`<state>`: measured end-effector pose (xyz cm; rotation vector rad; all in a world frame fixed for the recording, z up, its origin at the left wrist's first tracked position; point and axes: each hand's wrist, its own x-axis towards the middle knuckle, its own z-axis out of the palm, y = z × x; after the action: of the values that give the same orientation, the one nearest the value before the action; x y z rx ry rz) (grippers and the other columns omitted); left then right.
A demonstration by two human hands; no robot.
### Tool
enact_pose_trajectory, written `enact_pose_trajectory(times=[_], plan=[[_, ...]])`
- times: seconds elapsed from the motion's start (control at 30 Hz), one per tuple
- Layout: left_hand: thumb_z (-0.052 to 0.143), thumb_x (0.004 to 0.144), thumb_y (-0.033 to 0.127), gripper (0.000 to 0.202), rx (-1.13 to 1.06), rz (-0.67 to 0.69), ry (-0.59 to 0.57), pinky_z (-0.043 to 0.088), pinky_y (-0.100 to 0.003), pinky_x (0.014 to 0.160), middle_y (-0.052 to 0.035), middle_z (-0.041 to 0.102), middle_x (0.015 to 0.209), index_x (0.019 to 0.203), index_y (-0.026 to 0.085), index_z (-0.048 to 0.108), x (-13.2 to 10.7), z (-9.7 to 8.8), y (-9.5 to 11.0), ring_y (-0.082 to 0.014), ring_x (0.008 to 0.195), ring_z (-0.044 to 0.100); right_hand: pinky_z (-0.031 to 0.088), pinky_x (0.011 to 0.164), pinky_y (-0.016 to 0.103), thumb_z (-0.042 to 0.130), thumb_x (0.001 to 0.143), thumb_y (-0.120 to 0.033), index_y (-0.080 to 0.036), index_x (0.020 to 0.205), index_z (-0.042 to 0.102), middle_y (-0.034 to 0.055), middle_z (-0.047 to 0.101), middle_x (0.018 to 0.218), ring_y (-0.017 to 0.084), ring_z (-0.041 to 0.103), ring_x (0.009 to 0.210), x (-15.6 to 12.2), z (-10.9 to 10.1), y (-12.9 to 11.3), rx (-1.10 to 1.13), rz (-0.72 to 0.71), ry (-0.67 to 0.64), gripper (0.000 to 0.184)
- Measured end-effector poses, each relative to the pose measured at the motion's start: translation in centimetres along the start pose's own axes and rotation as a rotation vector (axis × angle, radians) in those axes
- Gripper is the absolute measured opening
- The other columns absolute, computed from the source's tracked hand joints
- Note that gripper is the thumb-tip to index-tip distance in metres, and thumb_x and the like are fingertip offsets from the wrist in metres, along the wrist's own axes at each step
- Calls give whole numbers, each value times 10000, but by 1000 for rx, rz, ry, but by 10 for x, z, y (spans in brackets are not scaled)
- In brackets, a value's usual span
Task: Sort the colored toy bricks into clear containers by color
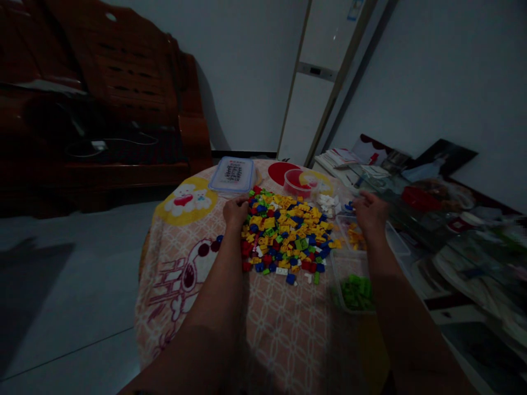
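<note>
A heap of small plastic bricks [288,233] in yellow, red, blue and green lies on a round table with a patterned pink cloth [263,323]. My left hand [236,211] rests at the heap's left edge, its fingers curled down onto the bricks. My right hand [369,213] hovers over a clear tub [394,238] holding orange bricks at the heap's right, fingers bent; whether they hold anything is hidden. Nearer me, a second clear tub [354,289] holds green bricks. A small pile of white bricks [328,203] lies behind the heap.
A clear tub with red bricks [300,182] and a flat blue-rimmed lid [233,174] sit at the table's far side. Cluttered shelving with papers and containers [432,203] runs along the right. A dark wooden bench [102,109] stands back left, and grey floor [61,274] lies left.
</note>
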<state>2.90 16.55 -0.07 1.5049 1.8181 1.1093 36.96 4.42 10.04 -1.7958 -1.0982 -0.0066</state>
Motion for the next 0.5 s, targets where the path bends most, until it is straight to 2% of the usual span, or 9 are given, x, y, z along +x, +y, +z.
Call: enact_pose_trajectory(times=[0.03, 0.13, 0.23, 0.3, 0.4, 0.5], plan=[[590, 811, 235, 318, -4, 2, 1, 511, -282, 899, -54, 778, 1047, 1062, 214, 785, 0, 0, 0, -224, 1012, 703, 570, 648, 326, 593, 748, -271, -98, 1135, 708, 112, 751, 865, 207, 691, 711, -13, 3, -6, 1, -15, -53, 439], [582, 820, 234, 312, -12, 12, 7, 510, -266, 893, -44, 780, 1036, 1058, 215, 783, 0, 1, -1, -210, 1010, 703, 554, 642, 313, 587, 789, -304, -123, 1037, 755, 77, 745, 739, 206, 688, 645, -67, 15, -30, 61, -71, -340, 350], [581, 822, 221, 314, 4, 12, 6, 505, -263, 907, -50, 777, 1053, 1064, 205, 781, -2, 0, 0, -203, 1018, 701, 535, 713, 303, 580, 847, -291, -158, 995, 767, 67, 770, 833, 192, 699, 708, -122, 28, -54, 11, -225, -588, 273], [581, 818, 205, 321, 15, 19, 3, 501, -270, 920, -53, 774, 1065, 1069, 204, 781, -3, -1, 1, -205, 1026, 699, 517, 788, 300, 573, 871, -241, -179, 988, 766, 71, 780, 921, 197, 713, 818, -151, 37, -66, -58, -325, -730, 234], [573, 818, 184, 326, 5, 30, -3, 503, -269, 918, -54, 774, 1066, 1068, 200, 783, -4, -2, 3, -203, 1024, 699, 485, 846, 290, 552, 917, -219, -208, 1061, 744, 74, 771, 1049, 201, 708, 946, -181, 49, -77, -159, -442, -901, 240], [576, 817, 181, 323, 5, 23, -5, 507, -266, 909, -58, 775, 1057, 1065, 191, 784, -5, -3, 4, -204, 1016, 701, 469, 846, 286, 559, 940, -258, -229, 1123, 706, 71, 757, 1082, 206, 697, 987, -199, 57, -85, -284, -515, -995, 236]])
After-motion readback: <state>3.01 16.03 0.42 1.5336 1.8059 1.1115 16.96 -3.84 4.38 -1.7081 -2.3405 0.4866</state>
